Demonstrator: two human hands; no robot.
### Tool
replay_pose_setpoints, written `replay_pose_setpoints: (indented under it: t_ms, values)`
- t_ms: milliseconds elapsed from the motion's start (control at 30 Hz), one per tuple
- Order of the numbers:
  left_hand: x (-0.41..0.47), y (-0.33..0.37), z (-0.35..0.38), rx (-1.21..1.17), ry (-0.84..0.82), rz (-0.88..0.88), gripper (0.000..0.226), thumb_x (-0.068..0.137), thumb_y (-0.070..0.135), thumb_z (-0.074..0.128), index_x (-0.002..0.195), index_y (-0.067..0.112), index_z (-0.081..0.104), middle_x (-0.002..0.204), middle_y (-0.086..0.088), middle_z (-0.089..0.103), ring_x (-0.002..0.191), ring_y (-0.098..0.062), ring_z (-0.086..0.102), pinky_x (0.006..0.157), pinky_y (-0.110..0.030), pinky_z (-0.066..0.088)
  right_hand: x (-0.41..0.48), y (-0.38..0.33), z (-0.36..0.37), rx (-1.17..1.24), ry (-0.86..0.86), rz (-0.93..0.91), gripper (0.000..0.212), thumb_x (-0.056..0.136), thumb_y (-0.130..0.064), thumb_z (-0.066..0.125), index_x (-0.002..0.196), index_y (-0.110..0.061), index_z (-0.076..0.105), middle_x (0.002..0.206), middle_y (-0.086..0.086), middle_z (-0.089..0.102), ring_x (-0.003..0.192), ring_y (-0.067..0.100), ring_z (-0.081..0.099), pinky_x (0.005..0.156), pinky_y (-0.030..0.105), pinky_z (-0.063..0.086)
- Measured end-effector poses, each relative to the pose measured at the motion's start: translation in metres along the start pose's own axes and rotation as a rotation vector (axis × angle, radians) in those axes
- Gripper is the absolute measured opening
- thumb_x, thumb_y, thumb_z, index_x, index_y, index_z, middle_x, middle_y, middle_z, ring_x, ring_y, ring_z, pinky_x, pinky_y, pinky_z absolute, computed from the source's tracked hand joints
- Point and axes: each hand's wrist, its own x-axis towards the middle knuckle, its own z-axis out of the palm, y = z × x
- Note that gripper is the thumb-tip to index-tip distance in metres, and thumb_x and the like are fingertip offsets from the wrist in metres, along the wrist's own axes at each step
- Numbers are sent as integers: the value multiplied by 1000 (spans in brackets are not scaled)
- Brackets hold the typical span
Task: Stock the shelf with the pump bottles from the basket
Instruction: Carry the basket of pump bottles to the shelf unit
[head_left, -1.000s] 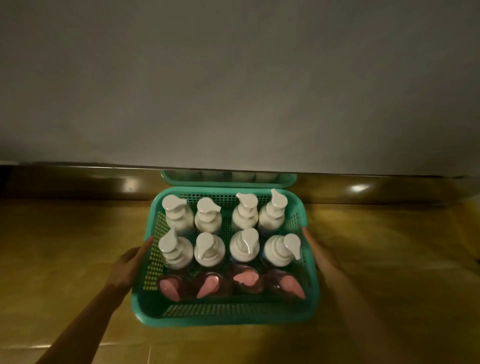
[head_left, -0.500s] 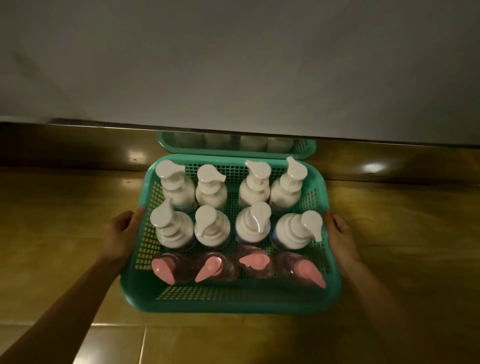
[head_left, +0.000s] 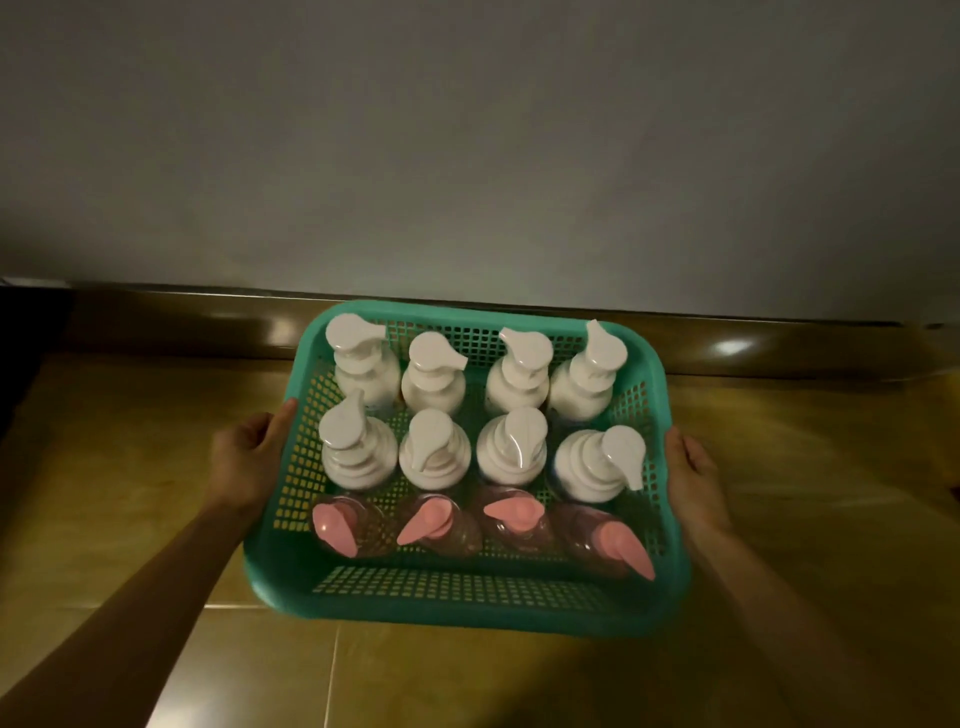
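A teal perforated basket (head_left: 467, 597) is held above a tiled floor, close to a wall. It carries several white pump bottles (head_left: 434, 449) in two rows at the back and several clear bottles with pink pumps (head_left: 431, 525) in the front row. My left hand (head_left: 249, 457) grips the basket's left rim, thumb over the edge. My right hand (head_left: 693, 478) holds the right rim. No shelf is in view.
A plain grey wall (head_left: 467, 145) fills the upper half. A glossy dark brown skirting (head_left: 753, 348) runs along its foot. Yellowish floor tiles (head_left: 104, 415) spread on both sides of the basket.
The basket has risen off the floor and come closer to the camera, both hands still on its sides. Its reflection in the skirting is no longer seen.
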Motion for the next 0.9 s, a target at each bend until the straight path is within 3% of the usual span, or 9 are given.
replay_pose_setpoints:
  t_ms: [100, 233, 333, 467, 533, 667, 900]
  values:
    - [-37, 54, -45, -40, -11, -21, 33, 90, 33, 50, 64, 16, 60, 49, 0, 59, 39, -7, 53, 37, -16, 41, -51, -52, -31, 4, 9, -21, 29, 96, -35, 37, 77, -23, 56, 85, 13, 64, 72, 24, 59, 69, 38, 50]
    - [-96, 137, -109, -39, 5, -31, 34, 90, 32, 50, 63, 13, 59, 57, -9, 55, 49, -16, 49, 44, -22, 40, -128, -131, -83, -4, -23, -11, 31, 96, -36, 36, 89, -15, 57, 76, 7, 61, 63, 18, 56, 55, 28, 45]
    - [-143, 196, -159, -46, 23, -29, 31, 90, 30, 51, 69, 10, 62, 53, -2, 58, 37, 2, 48, 36, -11, 37, -191, -184, -123, -11, -47, -6, 31, 96, -37, 35, 93, -14, 57, 82, 10, 62, 68, 22, 58, 60, 30, 47]
    - [-205, 260, -220, -68, 10, -25, 33, 89, 32, 51, 60, 18, 58, 40, 14, 61, 33, 4, 48, 35, -10, 38, -265, -232, -171, 22, -49, 14, 27, 95, -38, 38, 85, -22, 58, 90, 12, 65, 79, 27, 62, 72, 40, 50]
    - [-237, 286, -247, -78, 17, -12, 37, 90, 29, 51, 54, 19, 51, 35, 15, 57, 30, 4, 46, 33, -8, 35, -300, -250, -191, 20, -48, -6, 27, 95, -37, 39, 84, -22, 58, 91, 12, 65, 79, 25, 61, 72, 38, 50]
    - [-293, 315, -293, -79, 33, 1, 40, 90, 28, 52, 51, 18, 46, 31, 13, 53, 28, 4, 42, 31, -7, 31, -364, -268, -220, 28, 1, -73, 25, 96, -31, 39, 85, -17, 57, 92, 14, 63, 77, 22, 56, 68, 32, 44]
    - [-368, 310, -355, -82, 11, 11, 40, 89, 30, 52, 51, 17, 48, 31, 13, 53, 28, 2, 42, 30, -9, 31, -460, -252, -253, 40, 19, -70, 29, 95, -32, 41, 75, -22, 58, 90, 11, 64, 83, 24, 59, 78, 40, 47]
